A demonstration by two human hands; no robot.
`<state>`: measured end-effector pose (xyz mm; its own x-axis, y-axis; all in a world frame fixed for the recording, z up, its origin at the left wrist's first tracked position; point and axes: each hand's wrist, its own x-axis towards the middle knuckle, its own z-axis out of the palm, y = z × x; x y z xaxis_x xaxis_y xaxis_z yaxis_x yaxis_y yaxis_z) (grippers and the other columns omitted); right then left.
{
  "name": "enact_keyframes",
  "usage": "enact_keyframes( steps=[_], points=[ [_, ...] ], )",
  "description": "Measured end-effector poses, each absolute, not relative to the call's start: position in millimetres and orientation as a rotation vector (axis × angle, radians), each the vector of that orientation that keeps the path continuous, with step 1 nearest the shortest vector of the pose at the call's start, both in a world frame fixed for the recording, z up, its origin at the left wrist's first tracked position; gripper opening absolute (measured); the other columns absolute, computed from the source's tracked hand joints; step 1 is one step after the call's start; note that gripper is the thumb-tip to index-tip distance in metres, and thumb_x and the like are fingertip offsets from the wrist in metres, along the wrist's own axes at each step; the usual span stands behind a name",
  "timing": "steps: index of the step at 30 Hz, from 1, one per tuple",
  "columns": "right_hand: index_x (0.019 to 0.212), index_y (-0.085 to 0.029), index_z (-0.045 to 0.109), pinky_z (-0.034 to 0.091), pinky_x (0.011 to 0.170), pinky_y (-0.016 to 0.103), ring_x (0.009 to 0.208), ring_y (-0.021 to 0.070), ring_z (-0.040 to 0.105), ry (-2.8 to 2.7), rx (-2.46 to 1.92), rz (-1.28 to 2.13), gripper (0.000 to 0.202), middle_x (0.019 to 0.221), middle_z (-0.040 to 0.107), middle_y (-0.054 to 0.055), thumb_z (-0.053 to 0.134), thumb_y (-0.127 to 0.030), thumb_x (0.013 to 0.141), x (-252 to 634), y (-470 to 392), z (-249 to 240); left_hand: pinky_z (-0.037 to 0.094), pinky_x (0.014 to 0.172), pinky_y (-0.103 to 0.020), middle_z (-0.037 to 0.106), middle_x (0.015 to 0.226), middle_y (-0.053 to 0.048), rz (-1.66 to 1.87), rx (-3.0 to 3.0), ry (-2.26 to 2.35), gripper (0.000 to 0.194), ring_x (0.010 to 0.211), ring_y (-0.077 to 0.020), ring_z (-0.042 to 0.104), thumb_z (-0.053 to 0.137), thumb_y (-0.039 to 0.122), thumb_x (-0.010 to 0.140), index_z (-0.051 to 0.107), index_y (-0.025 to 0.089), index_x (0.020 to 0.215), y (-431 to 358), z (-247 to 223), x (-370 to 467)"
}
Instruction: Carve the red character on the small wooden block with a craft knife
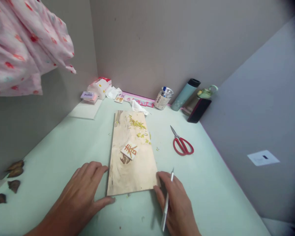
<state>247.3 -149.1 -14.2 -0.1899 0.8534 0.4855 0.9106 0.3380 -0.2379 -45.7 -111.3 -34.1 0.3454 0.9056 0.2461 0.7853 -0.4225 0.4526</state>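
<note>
A pale wooden board (135,177) lies on the table in front of me. On it sits a small white square block (129,150) with an orange-brown Chinese character on its face. Yellow-green shavings (137,123) are scattered over the board's far right part. My left hand (86,188) rests by the board's near left corner, thumb spread from the fingers, with index finger and thumb near its edges. In my right hand (175,200) is a slim silver craft knife (166,206), its tip pointing away from me. Thumb and index finger of this hand touch the board's near right corner.
Red-handled scissors (182,144) lie right of the board. Along the back stand a glass jar (163,99), a blue-green flask (186,95), a green bottle (206,93) and a dark phone (199,110). A tissue pack (100,88) sits back left; brown dried pieces (14,186) lie far left.
</note>
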Motion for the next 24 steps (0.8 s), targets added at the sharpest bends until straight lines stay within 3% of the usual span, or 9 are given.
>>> enact_keyframes(
  steps=[3, 8, 14, 19, 22, 24],
  points=[
    [0.125, -0.020, 0.056, 0.062, 0.077, 0.035, 0.097, 0.0250, 0.071, -1.995, -1.486, -0.051, 0.027, 0.111, 0.070, 0.013, 0.056, -0.025, 0.098, 239.0, -152.7, -18.1, 0.051, 0.087, -0.046, 0.063, 0.112, -0.010, 0.716, 2.355, 1.505, 0.048, 0.099, -0.0326, 0.061, 0.066, 0.061, 0.088, 0.063, 0.024, 0.119, -112.3, -36.7, -44.7],
    [0.123, -0.020, 0.057, 0.062, 0.083, 0.034, 0.101, 0.0241, 0.072, -1.841, -1.473, 0.039, 0.027, 0.113, 0.070, 0.012, 0.060, -0.024, 0.096, 231.2, -155.7, -10.9, 0.053, 0.097, -0.044, 0.062, 0.124, -0.009, 0.831, 2.145, 1.525, 0.053, 0.114, -0.0341, 0.062, 0.061, 0.065, 0.089, 0.061, 0.028, 0.128, -115.6, -32.6, -49.7],
    [0.121, -0.019, 0.059, 0.061, 0.087, 0.032, 0.102, 0.0223, 0.072, -1.833, -1.390, 0.027, 0.027, 0.113, 0.070, 0.012, 0.062, -0.021, 0.095, 225.8, -147.0, 6.3, 0.058, 0.099, -0.039, 0.061, 0.140, -0.006, 0.812, 1.389, 1.289, 0.055, 0.121, -0.0296, 0.065, 0.053, 0.060, 0.096, 0.042, 0.033, 0.143, -111.8, -11.1, -47.8],
    [0.123, -0.018, 0.059, 0.063, 0.084, 0.036, 0.102, 0.0244, 0.072, -1.917, -1.354, -0.088, 0.029, 0.110, 0.072, 0.013, 0.060, -0.018, 0.095, 227.5, -145.8, 4.1, 0.060, 0.094, -0.038, 0.059, 0.141, -0.011, 0.906, 1.076, 1.238, 0.066, 0.120, -0.0304, 0.066, 0.059, 0.062, 0.092, 0.035, 0.028, 0.143, -103.6, -2.8, -39.5],
    [0.120, -0.022, 0.062, 0.063, 0.083, 0.038, 0.101, 0.0256, 0.074, -2.010, -1.172, -0.279, 0.028, 0.106, 0.076, 0.011, 0.058, -0.014, 0.094, 226.2, -151.1, 2.9, 0.061, 0.093, -0.037, 0.061, 0.139, -0.008, 0.926, 1.046, 1.225, 0.061, 0.118, -0.0294, 0.067, 0.058, 0.058, 0.094, 0.037, 0.030, 0.144, -97.7, 6.9, -38.4],
    [0.120, -0.024, 0.061, 0.063, 0.082, 0.035, 0.097, 0.0232, 0.075, -2.078, -1.068, -0.190, 0.027, 0.104, 0.077, 0.008, 0.056, -0.017, 0.095, 218.3, -154.4, 1.8, 0.061, 0.090, -0.036, 0.064, 0.135, -0.005, 0.987, 1.010, 1.225, 0.059, 0.116, -0.0288, 0.067, 0.060, 0.057, 0.092, 0.041, 0.033, 0.142, -92.9, 16.7, -39.0]
  ],
)
